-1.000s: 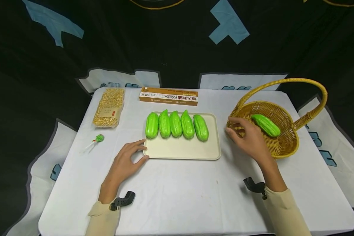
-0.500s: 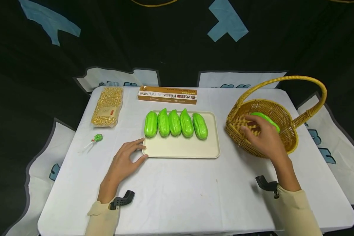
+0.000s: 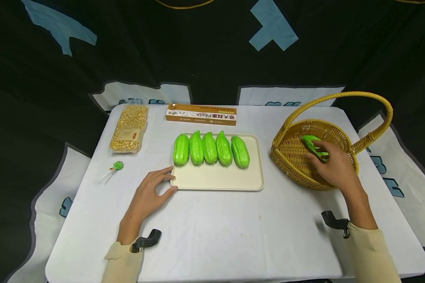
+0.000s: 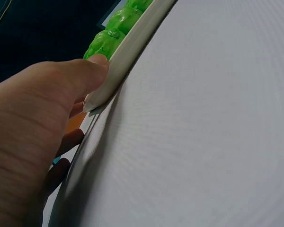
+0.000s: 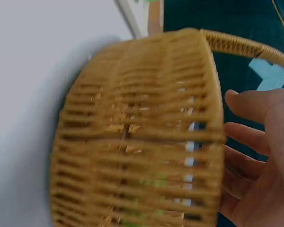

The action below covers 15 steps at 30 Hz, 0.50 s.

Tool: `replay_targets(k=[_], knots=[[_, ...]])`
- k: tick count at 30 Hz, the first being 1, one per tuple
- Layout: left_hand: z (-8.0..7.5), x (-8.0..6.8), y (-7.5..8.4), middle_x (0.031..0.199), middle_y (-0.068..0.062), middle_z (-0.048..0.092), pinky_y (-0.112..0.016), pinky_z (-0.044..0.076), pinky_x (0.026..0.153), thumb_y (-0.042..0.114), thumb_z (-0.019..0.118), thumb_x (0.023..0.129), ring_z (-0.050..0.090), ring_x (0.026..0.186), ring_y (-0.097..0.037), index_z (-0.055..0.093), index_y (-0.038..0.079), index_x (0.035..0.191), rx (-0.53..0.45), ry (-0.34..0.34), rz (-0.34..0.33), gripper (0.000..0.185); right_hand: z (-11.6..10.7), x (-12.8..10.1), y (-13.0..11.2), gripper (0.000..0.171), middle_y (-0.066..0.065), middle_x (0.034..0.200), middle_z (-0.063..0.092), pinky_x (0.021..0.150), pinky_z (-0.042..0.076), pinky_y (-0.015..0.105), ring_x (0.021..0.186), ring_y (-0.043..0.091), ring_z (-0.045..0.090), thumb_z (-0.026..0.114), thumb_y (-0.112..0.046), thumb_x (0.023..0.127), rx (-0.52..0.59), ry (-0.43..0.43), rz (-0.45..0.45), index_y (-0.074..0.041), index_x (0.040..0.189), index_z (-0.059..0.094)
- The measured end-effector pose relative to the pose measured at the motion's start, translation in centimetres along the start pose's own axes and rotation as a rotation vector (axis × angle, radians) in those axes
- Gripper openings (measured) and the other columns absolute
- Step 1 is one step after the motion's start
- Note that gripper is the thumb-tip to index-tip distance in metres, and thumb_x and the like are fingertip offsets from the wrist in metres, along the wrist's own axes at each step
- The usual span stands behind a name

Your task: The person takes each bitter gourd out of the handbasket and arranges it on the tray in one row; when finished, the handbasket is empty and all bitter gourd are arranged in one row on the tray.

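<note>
Desk [image 3: 212, 236] first: we see it under a white cloth, carrying everything else. Next in size is the wicker basket [image 3: 294, 157] at 3 o'clock, its handle arching over it. At the centre lies the cream tray [image 3: 219, 179] with five green gourds [image 3: 210, 148] in a row along its far side. At 12 o'clock is a pasta box [image 3: 200, 114], at 10 o'clock a bag of corn kernels [image 3: 129, 127], and at 9 o'clock a small green lollipop [image 3: 117, 166].

Our right hand [image 3: 334, 169] has moved: a second ago it hovered over the basket's 9 o'clock rim, and now it sits inside the basket on the sixth gourd [image 3: 311, 142], which lies toward the 12 o'clock part of the bowl. The fingers curl over the gourd's near end, so this grip looks closed around it, though the wrist view shows only fingers behind the weave. The basket itself has shifted a little. We judge the reach to be finished and the gourd taken in hand, not yet lifted.

Our left hand [image 3: 152, 192] has not moved. It rests at the tray's 8 o'clock corner with the thumb [image 4: 92, 66] pressed on the rim and the fingers relaxed, steadying the tray rather than clasping it.
</note>
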<state>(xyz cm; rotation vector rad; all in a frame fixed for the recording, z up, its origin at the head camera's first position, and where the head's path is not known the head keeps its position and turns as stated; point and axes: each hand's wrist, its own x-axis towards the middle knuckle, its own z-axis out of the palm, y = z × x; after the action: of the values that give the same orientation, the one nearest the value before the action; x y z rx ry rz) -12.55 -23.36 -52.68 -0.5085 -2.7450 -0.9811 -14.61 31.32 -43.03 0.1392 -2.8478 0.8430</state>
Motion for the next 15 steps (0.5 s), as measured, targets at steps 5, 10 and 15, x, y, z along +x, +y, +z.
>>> replay_targets(k=[5,10,15], knots=[[0.1,-0.1,-0.1,0.148,0.007,0.055,-0.043,0.04,0.112,0.032,0.083,0.086,0.05,0.132,-0.02,0.071,0.02,0.117,0.001,0.005,0.003,0.035,-0.5,0.6,1.5,0.057,0.032,0.132,0.056,0.093,0.048,0.067,0.114,0.051,0.056,0.065,-0.031,0.1,-0.035,-0.039,0.042,0.004,0.143,0.049],[0.1,0.0,0.0,0.148,0.005,0.055,-0.043,0.04,0.112,0.032,0.083,0.086,0.05,0.132,-0.02,0.071,0.02,0.118,0.002,-0.003,-0.003,0.036,-0.8,1.0,2.7,0.058,0.033,0.136,0.053,0.096,0.045,0.068,0.118,0.05,0.052,0.064,-0.031,0.1,-0.04,-0.053,0.067,0.005,0.143,0.048],[0.0,0.1,0.1,0.148,0.005,0.055,-0.044,0.04,0.112,0.032,0.083,0.086,0.05,0.132,-0.02,0.071,0.019,0.118,-0.001,-0.007,-0.01,0.036,-0.8,1.4,3.6,0.06,0.032,0.14,0.05,0.097,0.042,0.071,0.121,0.051,0.05,0.065,-0.032,0.1,-0.048,-0.066,0.112,0.003,0.144,0.047]])
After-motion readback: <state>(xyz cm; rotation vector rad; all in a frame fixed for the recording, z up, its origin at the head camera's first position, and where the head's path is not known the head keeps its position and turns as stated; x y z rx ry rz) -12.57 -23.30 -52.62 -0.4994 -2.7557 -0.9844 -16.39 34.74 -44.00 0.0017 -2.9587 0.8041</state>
